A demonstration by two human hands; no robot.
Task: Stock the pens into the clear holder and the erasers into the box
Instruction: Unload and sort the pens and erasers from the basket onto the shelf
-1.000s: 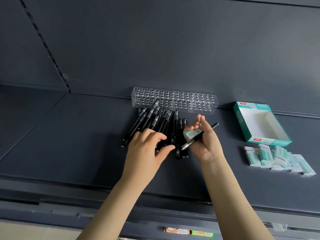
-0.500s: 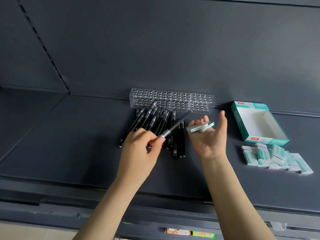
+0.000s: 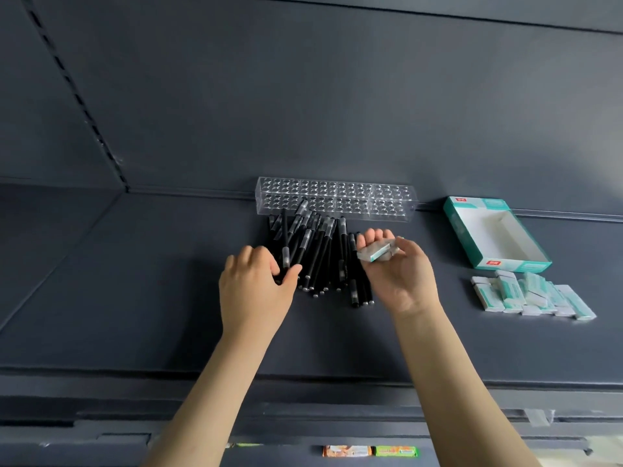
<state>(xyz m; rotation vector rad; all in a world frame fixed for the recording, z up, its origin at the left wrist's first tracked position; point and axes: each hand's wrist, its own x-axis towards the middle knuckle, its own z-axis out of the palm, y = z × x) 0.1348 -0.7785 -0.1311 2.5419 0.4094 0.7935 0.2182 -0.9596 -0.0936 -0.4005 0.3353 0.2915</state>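
Everything is carried by a dark shelf (image 3: 135, 281). The clear holder (image 3: 337, 201) is set lengthwise against the back edge, near its middle. Just in front of it a pile of black pens (image 3: 323, 257) is spread, with the caps pointing toward the holder and some touching its front wall.

At the left side of the pile a single pen (image 3: 286, 237) is raised, pointing at the holder. Its lower end seems to be pinched between the thumb and curled fingers of the left hand (image 3: 256, 291), though the contact is partly hidden by the fingers.

The right hand (image 3: 401, 278) is turned palm up just right of the pile. One eraser (image 3: 376, 252) in a white and teal sleeve is held across its fingertips, with the thumb closed lightly over it.

Toward the right end of the back edge the teal and white box (image 3: 465, 230) is laid open. A loose heap of erasers (image 3: 532, 294) is found just in front of the box. Below the front edge, an orange and a green packet (image 3: 371, 451) are seen side by side.
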